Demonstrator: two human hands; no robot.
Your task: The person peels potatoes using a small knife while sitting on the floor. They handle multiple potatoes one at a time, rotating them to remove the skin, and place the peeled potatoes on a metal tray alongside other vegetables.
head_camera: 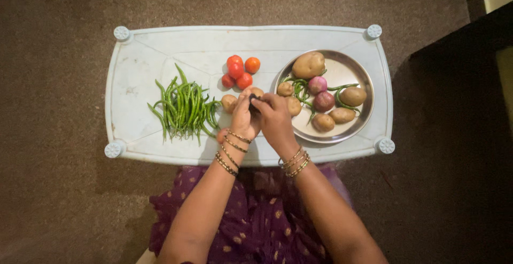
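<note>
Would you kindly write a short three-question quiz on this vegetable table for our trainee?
1. True or false: the round red tomatoes lie on the round steel plate.
2. Which lies furthest left on the pale plastic table: A potatoes, B long green chillies, C onions?
3. Both hands, left hand and right hand, meet over a small dark ____.

Key: 1 false; 2 B; 3 object, too small to identify.

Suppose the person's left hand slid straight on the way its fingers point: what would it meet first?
Probably the small potato at the fingertips of the left hand; beyond it lie the tomatoes. Height above the table is unclear.
</note>
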